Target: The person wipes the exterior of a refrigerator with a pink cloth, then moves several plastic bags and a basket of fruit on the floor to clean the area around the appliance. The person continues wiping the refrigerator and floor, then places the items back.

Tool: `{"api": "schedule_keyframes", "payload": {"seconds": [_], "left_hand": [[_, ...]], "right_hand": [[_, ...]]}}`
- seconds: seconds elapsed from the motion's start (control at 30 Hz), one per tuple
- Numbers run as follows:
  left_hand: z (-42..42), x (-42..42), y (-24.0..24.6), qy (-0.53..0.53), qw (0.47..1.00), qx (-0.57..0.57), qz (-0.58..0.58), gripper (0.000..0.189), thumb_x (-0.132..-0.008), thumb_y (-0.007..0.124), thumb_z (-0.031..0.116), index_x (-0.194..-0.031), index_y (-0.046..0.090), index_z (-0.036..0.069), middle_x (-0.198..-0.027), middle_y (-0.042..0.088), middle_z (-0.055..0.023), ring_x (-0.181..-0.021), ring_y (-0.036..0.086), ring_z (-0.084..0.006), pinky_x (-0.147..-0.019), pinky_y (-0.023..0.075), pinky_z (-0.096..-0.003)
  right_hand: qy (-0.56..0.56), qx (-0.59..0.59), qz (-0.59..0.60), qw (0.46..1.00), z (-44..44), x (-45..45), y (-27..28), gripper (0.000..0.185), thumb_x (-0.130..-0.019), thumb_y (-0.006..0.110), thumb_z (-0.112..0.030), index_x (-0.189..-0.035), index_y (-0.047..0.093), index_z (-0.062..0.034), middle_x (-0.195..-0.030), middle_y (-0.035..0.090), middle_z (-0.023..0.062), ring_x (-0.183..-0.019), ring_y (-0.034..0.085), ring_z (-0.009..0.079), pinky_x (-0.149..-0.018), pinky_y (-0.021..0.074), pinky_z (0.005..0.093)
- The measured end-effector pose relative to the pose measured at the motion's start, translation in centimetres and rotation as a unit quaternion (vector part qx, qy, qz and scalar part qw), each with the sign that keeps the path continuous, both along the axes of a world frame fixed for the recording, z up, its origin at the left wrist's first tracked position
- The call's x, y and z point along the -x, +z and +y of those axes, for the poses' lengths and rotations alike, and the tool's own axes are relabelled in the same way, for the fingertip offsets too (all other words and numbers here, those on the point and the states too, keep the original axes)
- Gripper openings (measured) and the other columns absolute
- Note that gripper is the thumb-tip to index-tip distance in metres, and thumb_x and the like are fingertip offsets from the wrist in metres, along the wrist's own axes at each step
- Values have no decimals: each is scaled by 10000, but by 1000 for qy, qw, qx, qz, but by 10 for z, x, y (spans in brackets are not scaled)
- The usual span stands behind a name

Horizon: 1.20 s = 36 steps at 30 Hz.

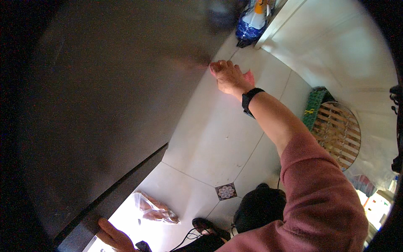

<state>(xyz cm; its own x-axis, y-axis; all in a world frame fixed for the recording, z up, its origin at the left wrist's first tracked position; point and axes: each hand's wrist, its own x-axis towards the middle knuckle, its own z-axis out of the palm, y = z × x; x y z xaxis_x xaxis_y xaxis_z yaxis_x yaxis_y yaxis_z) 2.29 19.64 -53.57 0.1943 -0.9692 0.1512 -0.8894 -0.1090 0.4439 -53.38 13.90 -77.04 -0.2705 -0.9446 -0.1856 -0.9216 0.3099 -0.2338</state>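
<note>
My right hand (227, 75), with a black watch (251, 100) on its wrist, is closed around a pink cloth (249, 77). Most of the cloth is hidden under the fingers. The knuckles are at the far edge of a large dark, faintly glossy panel (116, 104), which shows a dim reflection of the hand. Low in the picture, my left hand (116, 234) rests at the near dark edge strip (132, 176) of that panel. Its fingers are partly hidden, so its grip cannot be told.
On the pale tiled floor (214, 132) lies a clear plastic bag (156, 209) with brownish contents. A blue-and-white wrapped package (251, 26) stands beside a white frame (278, 23). To the right are a green woven basket (315, 105) and a round slatted object (338, 135).
</note>
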Motion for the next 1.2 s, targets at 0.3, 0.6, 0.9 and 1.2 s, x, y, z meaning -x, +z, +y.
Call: {"api": "schedule_keyframes", "payload": {"seconds": [0.3, 0.6, 0.9, 1.2], "left_hand": [[2, 92, 13, -6, 999, 22, 49, 531, -1010, 453, 327, -1351, 381, -74, -1325, 486, -239, -1161, 497, -296, -1014, 389, -382], [-3, 79, 14, -45, 997, -18, 56, 472, -1015, 445, 327, -1260, 518, -69, -1279, 547, -226, -1148, 524, -306, -1006, 391, -375], [-2, 75, 9, -29, 999, 15, 19, 492, -1021, 415, 335, -1286, 479, -74, -1264, 537, -260, -1195, 516, -306, -1020, 420, -393], [-5, 71, 17, -89, 995, 18, 34, 490, -1003, 470, 368, -1145, 540, -96, -1096, 609, -202, -1002, 570, -244, -874, 471, -355]], "right_hand": [[33, 12, 6, 999, 12, -5, -7, 332, -866, 483, -75, -1195, 515, -104, -1178, 513, 171, -1117, 489, 347, -898, 432, 491], [-6, 48, -183, 982, 138, 16, -10, 449, -791, 613, -67, -1206, 606, -240, -1122, 569, 107, -1064, 534, 328, -904, 455, 451], [-146, 225, 6, 963, 72, 117, -66, 495, -892, 538, -118, -1373, 423, -95, -1402, 419, 178, -1318, 374, 352, -1075, 333, 419], [169, 251, -155, 940, 116, -17, -44, 630, -785, 467, 142, -1362, 479, -111, -1389, 475, 135, -1327, 404, 306, -1130, 274, 457]]}}
